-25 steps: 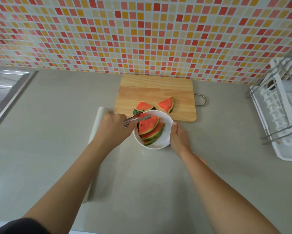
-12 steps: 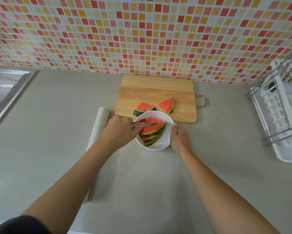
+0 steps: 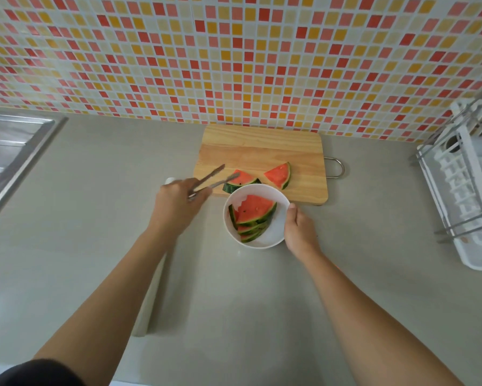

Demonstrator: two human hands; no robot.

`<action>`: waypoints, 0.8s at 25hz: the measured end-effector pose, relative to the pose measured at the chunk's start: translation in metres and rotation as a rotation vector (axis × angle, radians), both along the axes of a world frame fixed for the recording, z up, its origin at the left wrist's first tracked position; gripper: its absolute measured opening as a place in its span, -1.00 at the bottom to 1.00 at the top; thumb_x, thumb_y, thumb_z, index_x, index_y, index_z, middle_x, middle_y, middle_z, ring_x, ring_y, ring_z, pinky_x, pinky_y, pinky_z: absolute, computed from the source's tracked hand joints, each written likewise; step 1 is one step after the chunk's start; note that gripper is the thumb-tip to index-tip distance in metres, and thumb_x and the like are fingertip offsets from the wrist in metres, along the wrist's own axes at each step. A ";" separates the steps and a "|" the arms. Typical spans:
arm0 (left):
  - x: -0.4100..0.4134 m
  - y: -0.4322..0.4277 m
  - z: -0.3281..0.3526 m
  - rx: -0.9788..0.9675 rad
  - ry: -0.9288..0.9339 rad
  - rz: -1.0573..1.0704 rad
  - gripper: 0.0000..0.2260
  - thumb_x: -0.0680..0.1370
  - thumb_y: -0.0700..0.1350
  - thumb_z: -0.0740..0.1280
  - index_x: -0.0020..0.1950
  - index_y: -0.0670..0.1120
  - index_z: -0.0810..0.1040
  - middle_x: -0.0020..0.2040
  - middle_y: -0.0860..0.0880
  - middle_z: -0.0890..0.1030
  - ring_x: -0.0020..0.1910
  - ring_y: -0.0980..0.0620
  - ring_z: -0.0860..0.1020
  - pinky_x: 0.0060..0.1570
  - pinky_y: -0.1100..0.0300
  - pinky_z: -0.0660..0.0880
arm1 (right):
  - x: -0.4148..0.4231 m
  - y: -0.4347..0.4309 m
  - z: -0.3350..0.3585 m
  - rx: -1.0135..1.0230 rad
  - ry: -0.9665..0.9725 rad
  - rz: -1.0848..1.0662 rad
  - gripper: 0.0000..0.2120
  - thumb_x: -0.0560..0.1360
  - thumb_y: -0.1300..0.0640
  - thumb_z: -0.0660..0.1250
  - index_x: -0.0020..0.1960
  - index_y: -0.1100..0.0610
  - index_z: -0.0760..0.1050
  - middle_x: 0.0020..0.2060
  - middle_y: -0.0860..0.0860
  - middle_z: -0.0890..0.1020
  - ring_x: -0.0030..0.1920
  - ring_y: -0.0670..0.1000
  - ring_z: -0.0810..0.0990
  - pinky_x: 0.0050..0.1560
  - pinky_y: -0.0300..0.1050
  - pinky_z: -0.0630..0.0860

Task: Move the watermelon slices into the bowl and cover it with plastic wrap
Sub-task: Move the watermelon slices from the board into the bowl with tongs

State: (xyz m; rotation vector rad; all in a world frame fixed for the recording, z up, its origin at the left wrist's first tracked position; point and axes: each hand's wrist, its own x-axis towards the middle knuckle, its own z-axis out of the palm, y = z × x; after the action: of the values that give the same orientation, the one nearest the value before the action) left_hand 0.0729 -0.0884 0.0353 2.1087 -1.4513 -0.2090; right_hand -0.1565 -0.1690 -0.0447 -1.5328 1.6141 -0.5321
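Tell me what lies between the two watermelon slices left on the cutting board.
Nothing: in the head view, only bare wood of the cutting board separates the left slice, near the tongs' tips, from the right slice.

Roll of wrap [image 3: 153,299] at 7 o'clock from the bowl [image 3: 279,232]: mostly under the left forearm, only its far tip by the left hand [image 3: 178,210] and a lower stretch show. Tongs [image 3: 212,179]: rear end buried in that fist, tips blurred, can't tell if the nearer tip touches the slice [image 3: 241,181] at 12 o'clock from the bowl. That slice's near edge is hidden behind the bowl rim. Slices in the bowl [image 3: 252,215] overlap; count unclear. Right hand [image 3: 301,232] at 3 o'clock: fingers behind the bowl wall, thumb only on rim. Sink [image 3: 8,151] cut by left edge, dish rack [image 3: 468,185] by right edge. Both arms cut at bottom edge.
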 end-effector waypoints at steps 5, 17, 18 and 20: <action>0.032 -0.007 -0.028 0.228 0.141 -0.014 -0.81 0.51 -0.03 0.38 0.04 -0.11 0.64 -0.12 -0.16 0.58 -0.10 -0.14 0.53 -0.11 0.11 0.43 | -0.008 -0.002 0.004 0.000 0.014 0.019 -0.62 0.59 -0.05 -0.07 -0.31 0.03 0.31 -0.36 -0.02 0.46 -0.22 0.13 0.47 -0.20 -0.10 0.28; 0.008 -0.046 -0.043 0.214 0.076 0.080 -0.67 0.52 0.14 0.31 -0.21 -0.13 0.52 -0.37 -0.10 0.51 -0.29 -0.14 0.50 -0.34 0.11 0.34 | -0.011 -0.001 0.007 -0.006 0.012 0.021 -0.62 0.60 -0.03 -0.06 -0.33 0.01 0.30 -0.37 -0.03 0.45 -0.23 0.09 0.46 -0.20 -0.11 0.29; 0.013 -0.046 -0.045 0.208 0.103 0.083 -0.66 0.50 0.16 0.32 -0.21 -0.12 0.53 -0.37 -0.11 0.52 -0.29 -0.13 0.51 -0.35 0.11 0.36 | -0.010 -0.001 0.008 -0.008 0.017 0.025 -0.61 0.60 -0.03 -0.07 -0.34 0.01 0.29 -0.37 -0.03 0.45 -0.25 0.07 0.45 -0.24 -0.11 0.28; 0.021 -0.046 -0.048 0.210 0.172 0.081 -0.71 0.47 0.15 0.36 -0.14 -0.08 0.59 -0.31 -0.11 0.58 -0.27 -0.08 0.51 -0.35 0.20 0.38 | -0.011 -0.001 0.008 -0.021 0.022 0.029 -0.60 0.61 -0.03 -0.07 -0.37 0.03 0.28 -0.40 -0.03 0.44 -0.30 0.05 0.43 -0.35 -0.11 0.26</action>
State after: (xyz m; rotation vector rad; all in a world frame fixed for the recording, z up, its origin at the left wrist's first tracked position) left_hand 0.0940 -0.1348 -0.0126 2.2485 -1.2879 -0.5181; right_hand -0.1670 -0.1695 -0.0366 -1.5800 1.6054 -0.5194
